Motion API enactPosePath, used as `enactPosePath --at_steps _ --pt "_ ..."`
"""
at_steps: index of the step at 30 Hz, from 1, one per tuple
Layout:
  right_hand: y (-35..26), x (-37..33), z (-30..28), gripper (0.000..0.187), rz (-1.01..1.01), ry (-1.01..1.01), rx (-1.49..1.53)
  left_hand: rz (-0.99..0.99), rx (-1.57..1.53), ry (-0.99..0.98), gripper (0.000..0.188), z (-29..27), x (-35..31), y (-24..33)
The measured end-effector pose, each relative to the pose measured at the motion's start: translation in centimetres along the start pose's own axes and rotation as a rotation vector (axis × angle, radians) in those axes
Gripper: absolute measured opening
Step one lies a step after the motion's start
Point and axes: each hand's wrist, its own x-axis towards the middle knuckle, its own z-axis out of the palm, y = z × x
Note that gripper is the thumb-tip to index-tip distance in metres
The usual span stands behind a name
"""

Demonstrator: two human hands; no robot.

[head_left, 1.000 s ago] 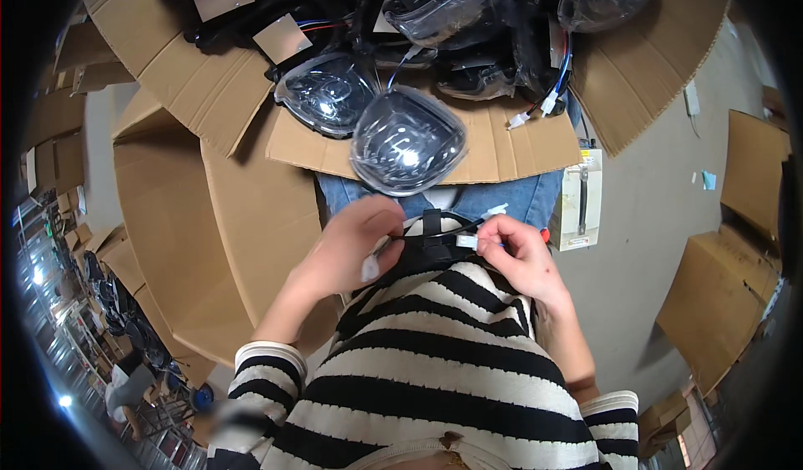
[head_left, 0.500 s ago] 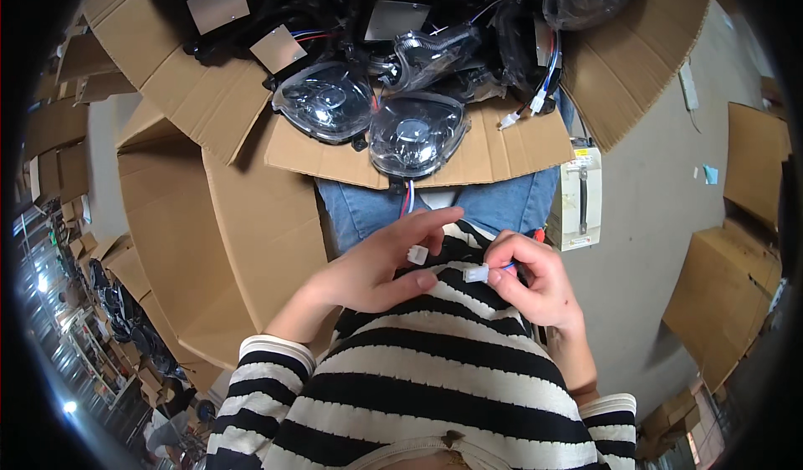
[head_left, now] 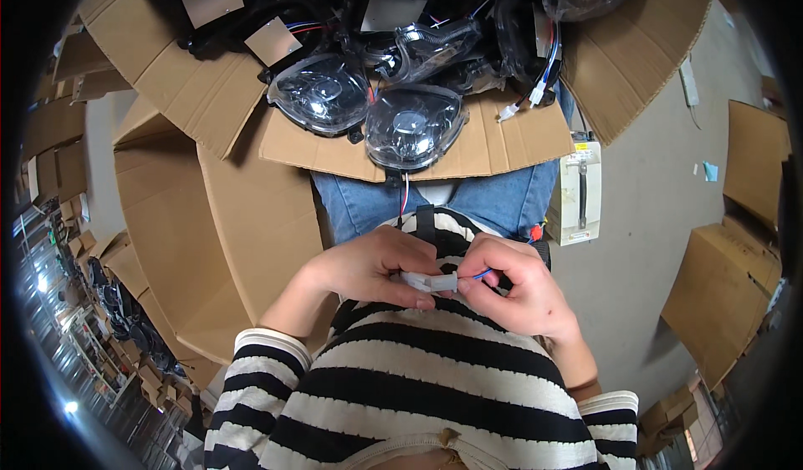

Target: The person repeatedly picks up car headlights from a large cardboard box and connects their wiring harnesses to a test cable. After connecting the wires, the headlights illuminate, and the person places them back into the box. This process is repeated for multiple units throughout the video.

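In front of my striped shirt, two white plastic wire connectors meet end to end. My left hand [head_left: 368,263] is closed, thumb and fingers pinching the left-hand white connector [head_left: 414,280]. From the other side my right hand [head_left: 520,293] pinches the right-hand white connector [head_left: 444,283], by its rear end where a blue wire [head_left: 483,274] comes out. Whether the two are fully seated in each other I cannot tell. Just beyond my hands, a clear-lensed headlight [head_left: 411,129] lies on a cardboard flap [head_left: 489,156], red and white wires hanging from it toward my left hand.
A second headlight [head_left: 318,94] and several lamp units with metal plates fill the box at the far side. An open cardboard box [head_left: 167,244] stands on my left. To the right, a white case with a black handle [head_left: 577,198] sits on the floor, with more cartons [head_left: 719,303] beyond.
My hands have come together. The connectors, apart before, now touch end to end. My left hand's raised fingers have curled in around its connector.
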Motion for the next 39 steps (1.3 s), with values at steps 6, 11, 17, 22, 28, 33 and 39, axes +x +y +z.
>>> enactPosePath --at_steps 6,11,17,22,28,33,39 --pt "-1.2 0.0 -0.1 0.006 -0.021 0.023 -0.293 -0.079 0.253 0.010 0.024 -0.2 0.4 0.7" --pt "-1.3 0.2 0.4 0.006 0.055 0.044 -0.254 -0.078 0.520 -0.010 0.028 -0.2 1.2 1.5" --pt "-0.3 -1.1 -1.7 0.005 0.086 0.105 -0.017 0.008 0.394 0.176 0.024 0.2 -0.9 2.5" --pt "0.1 -1.7 -2.9 0.004 0.096 0.156 0.015 0.464 0.174 0.996 0.034 -0.1 -11.5 10.0" --pt "0.0 -1.1 -1.4 0.005 0.037 0.120 -0.014 0.903 0.488 1.531 0.049 -5.5 -28.0 16.3" --pt "0.0 -0.6 -1.0 0.005 0.050 0.056 -0.044 -0.440 1.513 1.686 0.030 -13.3 -35.8 6.2" --pt "-0.3 -0.3 -1.3 0.005 0.063 0.036 -0.059 -0.828 0.821 1.306 0.026 -13.1 -33.6 -15.3"
